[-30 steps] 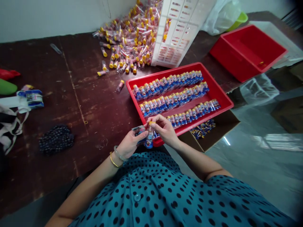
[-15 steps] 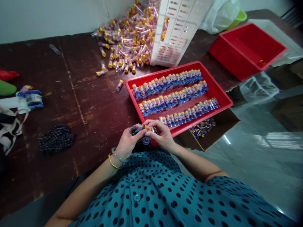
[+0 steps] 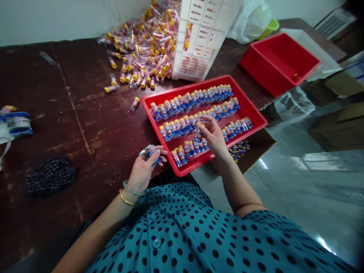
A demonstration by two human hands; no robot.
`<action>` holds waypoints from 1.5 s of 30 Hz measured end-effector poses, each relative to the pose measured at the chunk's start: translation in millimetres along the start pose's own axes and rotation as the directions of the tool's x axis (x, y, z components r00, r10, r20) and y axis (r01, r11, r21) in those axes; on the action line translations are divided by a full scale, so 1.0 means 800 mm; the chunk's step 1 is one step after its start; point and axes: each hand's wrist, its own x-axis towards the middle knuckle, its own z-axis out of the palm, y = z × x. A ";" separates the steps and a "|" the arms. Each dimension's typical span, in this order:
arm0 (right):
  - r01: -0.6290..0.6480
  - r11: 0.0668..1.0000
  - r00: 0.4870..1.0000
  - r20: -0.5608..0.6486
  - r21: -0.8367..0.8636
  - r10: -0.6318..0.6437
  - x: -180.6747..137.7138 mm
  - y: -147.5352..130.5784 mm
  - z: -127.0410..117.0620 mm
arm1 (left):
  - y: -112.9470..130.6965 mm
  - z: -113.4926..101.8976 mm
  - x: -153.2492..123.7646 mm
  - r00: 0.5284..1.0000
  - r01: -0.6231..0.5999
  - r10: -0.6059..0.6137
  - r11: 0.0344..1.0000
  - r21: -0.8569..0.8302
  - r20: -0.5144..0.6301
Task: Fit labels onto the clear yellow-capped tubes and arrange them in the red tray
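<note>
My right hand [image 3: 214, 137] reaches over the red tray [image 3: 254, 110] and pinches a small yellow-capped tube with a blue label [image 3: 198, 133] above the tray's front row. Three rows of such labelled tubes [image 3: 193, 99] lie in the tray. My left hand [image 3: 145, 167] stays at the table's near edge beside the tray's front left corner, fingers closed on a small bundle of blue labels [image 3: 149, 152]. Both wrists of the left arm's side carry bangles.
A heap of unlabelled yellow-capped tubes [image 3: 142, 49] spills from a tipped white crate [image 3: 203, 38] at the back. A second red bin [image 3: 277, 62] stands at the right. A cardboard box [image 3: 253, 146] sits under the tray's edge. Dark cloth [image 3: 51, 175] and label rolls [image 3: 17, 123] lie left.
My hands have parted. The right hand carried the labelled tube from in front of me out over the tray. The left hand stayed back with the labels.
</note>
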 end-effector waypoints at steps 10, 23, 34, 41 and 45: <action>0.121 0.672 0.950 0.281 -0.730 0.135 0.003 0.032 -0.019 | 0.005 -0.032 0.001 0.997 0.012 -0.008 0.999 0.045 -0.081; 0.236 0.583 0.888 0.416 -0.778 0.195 0.009 0.008 -0.005 | 0.004 -0.061 -0.004 0.995 0.028 -0.026 0.999 0.018 -0.097; 0.479 0.654 0.795 0.605 -0.586 -0.040 0.176 -0.073 0.101 | 0.004 -0.113 -0.004 0.973 0.060 -0.076 0.995 -0.076 -0.217; 0.687 0.370 0.654 0.754 -0.626 0.062 0.282 -0.037 0.296 | -0.022 -0.146 0.011 0.962 0.056 -0.068 0.997 -0.054 -0.264; 0.717 0.326 0.630 0.773 -0.616 0.075 0.288 -0.020 0.365 | -0.021 -0.160 0.010 0.948 -0.024 0.003 0.998 -0.060 -0.317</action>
